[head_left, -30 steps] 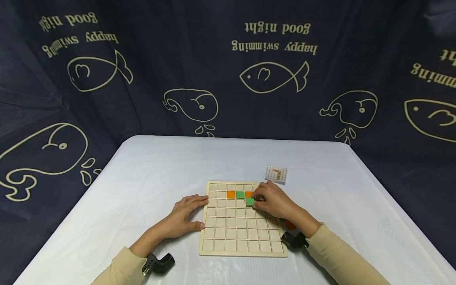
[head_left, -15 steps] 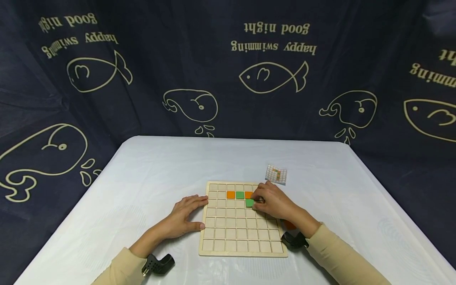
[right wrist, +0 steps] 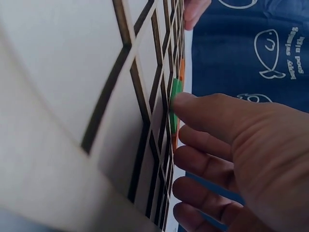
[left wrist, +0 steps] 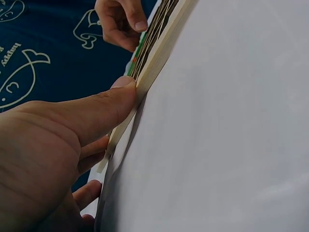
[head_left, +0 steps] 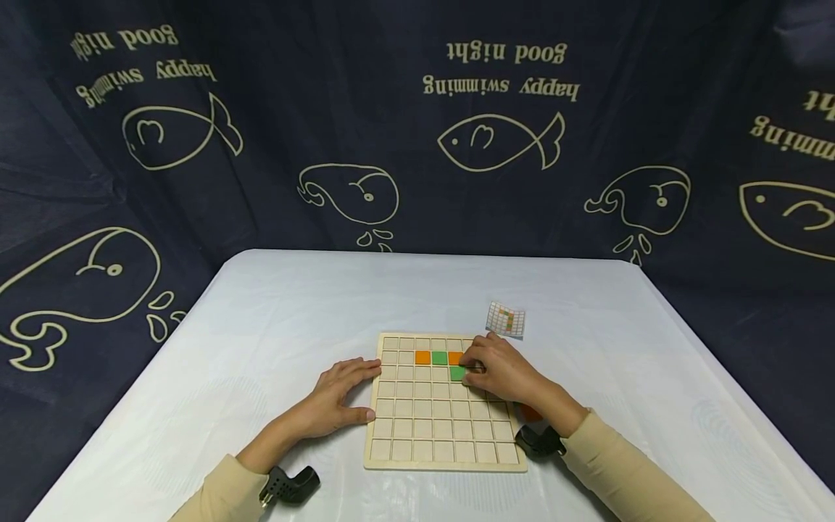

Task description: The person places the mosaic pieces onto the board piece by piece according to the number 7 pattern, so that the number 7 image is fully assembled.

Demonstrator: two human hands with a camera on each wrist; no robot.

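A pale wooden grid board (head_left: 433, 451) lies flat on the white table. In one row near its far side sit an orange tile (head_left: 422, 357), a green tile (head_left: 440, 358) and a second orange tile (head_left: 454, 358), partly covered by fingers. My right hand (head_left: 502, 368) pinches another green tile (head_left: 457, 373) one row nearer; in the right wrist view the thumb lies on this green tile (right wrist: 175, 89), the other fingers curled. My left hand (head_left: 335, 399) rests with extended fingers along the board's left edge. Its thumb touches the rim (left wrist: 159, 60) in the left wrist view.
A small card (head_left: 505, 320) printed with a coloured grid pattern lies beyond the board's far right corner. Something orange (head_left: 530, 412) shows partly beneath the right wrist. A dark cloth (head_left: 417, 210) with fish and whale drawings hangs behind the table.
The green tile between my right fingers has shifted slightly toward me, into its cell's place in the grid. My left hand and the board have stayed put.
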